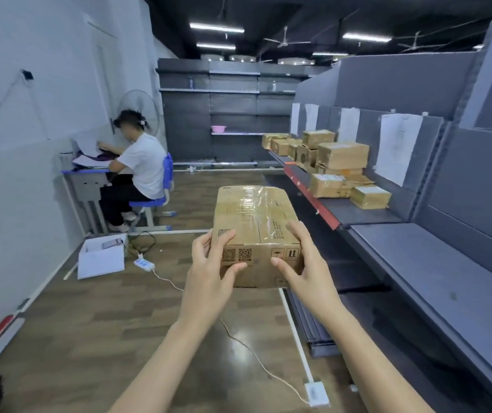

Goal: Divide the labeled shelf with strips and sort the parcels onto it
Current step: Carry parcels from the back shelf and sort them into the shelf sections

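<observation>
A taped brown cardboard parcel (pixel 255 222) with QR codes on its near face is held up in front of me over the floor. My left hand (pixel 212 269) grips its near left corner, thumb on the front face. My right hand (pixel 301 263) grips its near right corner. To the right runs the grey shelf (pixel 366 210) with a red front strip (pixel 310 195). Several cardboard parcels (pixel 334 162) are piled on its far part. White paper labels (pixel 399 147) hang on the back panel above them.
A person in a white shirt (pixel 140 168) sits at a desk by the left wall. A white box (pixel 101 257), a power strip (pixel 144 264) and a cable (pixel 256 356) lie on the wooden floor. The nearer shelf board (pixel 435 278) is bare. Dark shelving (pixel 223 108) stands at the back.
</observation>
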A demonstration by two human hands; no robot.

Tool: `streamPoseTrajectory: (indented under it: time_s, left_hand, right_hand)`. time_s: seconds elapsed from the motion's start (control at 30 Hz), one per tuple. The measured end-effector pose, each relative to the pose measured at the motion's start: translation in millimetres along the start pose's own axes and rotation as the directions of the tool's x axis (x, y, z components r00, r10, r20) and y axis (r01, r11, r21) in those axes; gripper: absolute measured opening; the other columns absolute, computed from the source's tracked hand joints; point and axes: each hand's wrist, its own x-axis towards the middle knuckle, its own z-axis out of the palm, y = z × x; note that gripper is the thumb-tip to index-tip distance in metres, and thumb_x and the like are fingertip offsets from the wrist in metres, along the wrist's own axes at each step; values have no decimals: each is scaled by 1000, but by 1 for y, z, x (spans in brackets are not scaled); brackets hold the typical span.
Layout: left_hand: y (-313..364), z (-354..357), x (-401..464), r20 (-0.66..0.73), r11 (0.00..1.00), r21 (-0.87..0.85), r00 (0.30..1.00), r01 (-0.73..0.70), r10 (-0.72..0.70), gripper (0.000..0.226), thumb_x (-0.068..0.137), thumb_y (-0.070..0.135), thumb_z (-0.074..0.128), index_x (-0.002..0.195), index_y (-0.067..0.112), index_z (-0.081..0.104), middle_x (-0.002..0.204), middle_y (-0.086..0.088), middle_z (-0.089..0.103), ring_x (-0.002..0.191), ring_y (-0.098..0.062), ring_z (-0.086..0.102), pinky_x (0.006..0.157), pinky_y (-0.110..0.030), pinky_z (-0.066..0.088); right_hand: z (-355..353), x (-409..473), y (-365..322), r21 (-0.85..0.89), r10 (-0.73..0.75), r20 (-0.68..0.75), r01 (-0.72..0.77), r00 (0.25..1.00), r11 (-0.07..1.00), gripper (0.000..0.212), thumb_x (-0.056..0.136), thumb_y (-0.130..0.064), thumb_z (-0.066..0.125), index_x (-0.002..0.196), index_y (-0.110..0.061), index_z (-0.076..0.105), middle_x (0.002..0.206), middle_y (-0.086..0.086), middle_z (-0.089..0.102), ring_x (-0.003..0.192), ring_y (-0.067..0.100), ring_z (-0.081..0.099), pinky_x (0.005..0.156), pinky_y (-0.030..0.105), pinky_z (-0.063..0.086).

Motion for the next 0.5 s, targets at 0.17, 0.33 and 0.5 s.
streamPoseTrajectory:
  time_s: [0.17,0.33,0.5]
  left_hand:
    - [-58,31,118,-30,999,39,999,23,-22,55,84,27,66,134,33,43,136,1,29,114,3,33,94,-16,31]
    - [-121,46,207,-97,994,90,994,55,-46,55,83,24,67,133,29,45,137,-3,31,117,10,25,96,-14,27]
    - [-202,61,276,-146,986,87,981,143,-129,55,84,21,68,133,29,45,137,-3,31,124,-3,32,97,-12,26]
  right_hand:
    - [35,133,50,56,-84,12,83,996,995,57,86,-22,65,135,-36,38,147,-14,36,141,7,25,113,42,30]
    - [87,241,88,134,-141,76,130,987,982,60,86,-18,66,131,-44,37,143,-17,39,140,12,27,112,44,31]
    - [158,329,132,159,-141,140,118,980,980,60,85,-17,67,126,-49,36,145,-12,39,142,8,22,113,42,30]
